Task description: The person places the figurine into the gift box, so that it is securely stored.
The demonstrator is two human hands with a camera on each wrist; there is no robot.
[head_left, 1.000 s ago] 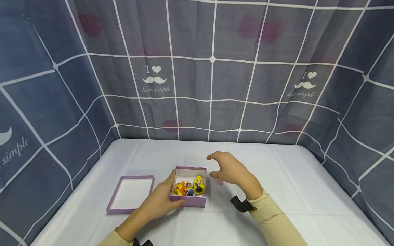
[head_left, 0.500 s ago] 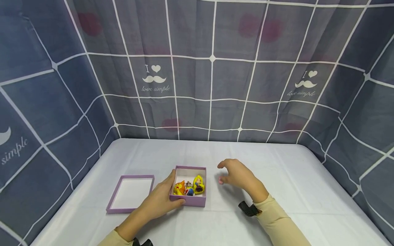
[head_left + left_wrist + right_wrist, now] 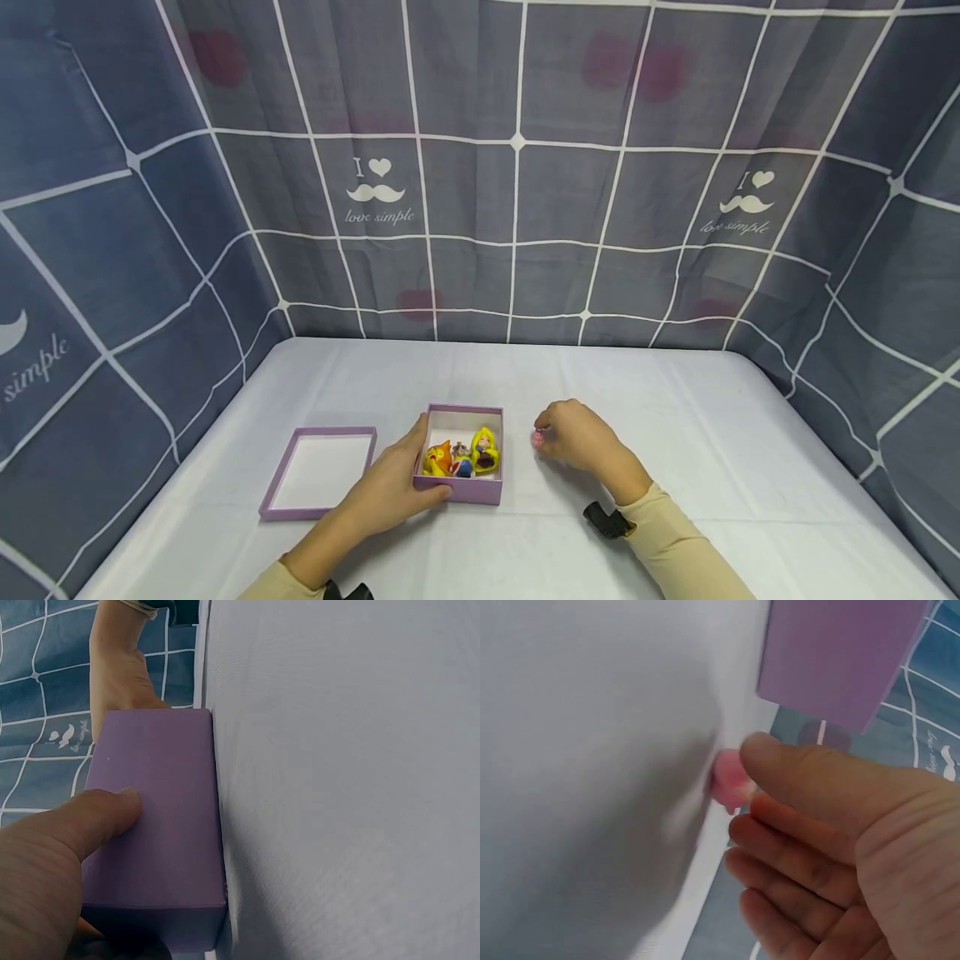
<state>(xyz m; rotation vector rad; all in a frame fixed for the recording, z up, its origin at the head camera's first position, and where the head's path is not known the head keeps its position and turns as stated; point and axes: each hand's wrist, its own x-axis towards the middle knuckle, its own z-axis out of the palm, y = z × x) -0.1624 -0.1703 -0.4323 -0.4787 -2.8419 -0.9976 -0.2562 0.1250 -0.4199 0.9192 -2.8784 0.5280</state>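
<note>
My left hand (image 3: pixel 397 492) grips an open purple box (image 3: pixel 476 492), with the thumb (image 3: pixel 112 814) on its near wall and the fingers along its left side. Inside the box lie a yellow-and-orange figurine (image 3: pixel 437 459), a small figurine with blue and red (image 3: pixel 461 461) and a yellow-haired doll figurine (image 3: pixel 484 451). To the right of the box, my right hand (image 3: pixel 581 439) pinches a small pink toy (image 3: pixel 731 778) between thumb and fingers at the tabletop. The fingers partly hide the toy, and its exact kind cannot be made out.
The box's lid (image 3: pixel 318 471), purple-rimmed with a white inside, lies to the left of the box. A white cloth covers the table (image 3: pixel 712 450). Grey-blue checked curtains (image 3: pixel 472 192) hang behind it and at both sides.
My right hand has moved away from the box, right and towards me, and its fingers have closed on the pink toy. The left hand and the box have stayed in place.
</note>
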